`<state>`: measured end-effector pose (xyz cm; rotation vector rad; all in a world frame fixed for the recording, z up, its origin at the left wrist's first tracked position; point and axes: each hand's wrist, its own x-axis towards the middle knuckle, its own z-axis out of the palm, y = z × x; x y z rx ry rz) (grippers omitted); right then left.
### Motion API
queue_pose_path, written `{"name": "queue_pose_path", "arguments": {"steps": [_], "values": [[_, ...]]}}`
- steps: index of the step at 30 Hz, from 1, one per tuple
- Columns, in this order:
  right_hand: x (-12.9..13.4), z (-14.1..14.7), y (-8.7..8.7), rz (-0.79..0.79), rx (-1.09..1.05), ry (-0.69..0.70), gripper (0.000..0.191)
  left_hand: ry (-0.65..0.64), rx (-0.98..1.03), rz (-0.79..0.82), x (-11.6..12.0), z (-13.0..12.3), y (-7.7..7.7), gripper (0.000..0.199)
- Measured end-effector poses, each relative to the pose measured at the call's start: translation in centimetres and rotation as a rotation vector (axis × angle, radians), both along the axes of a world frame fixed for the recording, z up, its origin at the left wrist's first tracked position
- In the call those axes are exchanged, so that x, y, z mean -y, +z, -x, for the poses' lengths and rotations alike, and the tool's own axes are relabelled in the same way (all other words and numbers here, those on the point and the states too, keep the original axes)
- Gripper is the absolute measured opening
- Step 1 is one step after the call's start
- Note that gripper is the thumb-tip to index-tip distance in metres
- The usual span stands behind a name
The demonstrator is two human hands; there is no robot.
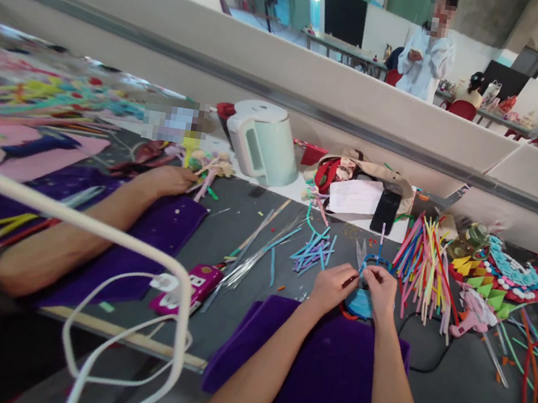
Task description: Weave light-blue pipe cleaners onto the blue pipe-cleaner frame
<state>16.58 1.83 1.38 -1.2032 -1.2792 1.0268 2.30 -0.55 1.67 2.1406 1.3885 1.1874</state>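
Observation:
Both my hands meet over the near edge of the table, above a folded purple cloth (324,371). My left hand (334,287) is closed, its fingertips pinched on something too small to make out. Close beside it on the right, my right hand (380,289) is also pinched, and what it holds is hidden. Under and between the hands lies a light blue piece (359,303) with a red edge. Scissors (361,252) with blue handles lie just beyond the fingers. Short blue and purple fuzzy stems (313,252) are piled to the left.
Colourful stems (428,266), a pink glue gun (474,314) and a glass jar (470,240) are at right. Behind stand a kettle (265,144) and a phone (385,212). Another person's arm (87,228) reaches in at left, near a white tube frame (142,241).

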Motion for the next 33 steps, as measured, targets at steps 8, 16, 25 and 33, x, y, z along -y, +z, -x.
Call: {"name": "queue_pose_path", "arguments": {"steps": [8,16,25,33], "values": [[0.1,-0.1,0.4,-0.036,-0.051,-0.018,0.018,0.063,0.304,0.152,-0.4,-0.1,0.0,0.019],[-0.2,-0.4,0.7,-0.155,0.125,0.004,0.014,-0.03,1.127,0.755,-0.7,-1.2,-0.5,0.031],[-0.4,-0.7,0.3,-0.171,0.14,-0.029,0.021,-0.023,1.172,0.884,-0.6,-1.4,-0.6,0.033],[0.0,-0.8,1.3,-0.343,0.42,0.033,0.025,-0.067,1.121,0.863,-0.6,-1.4,-0.1,0.032]]}}
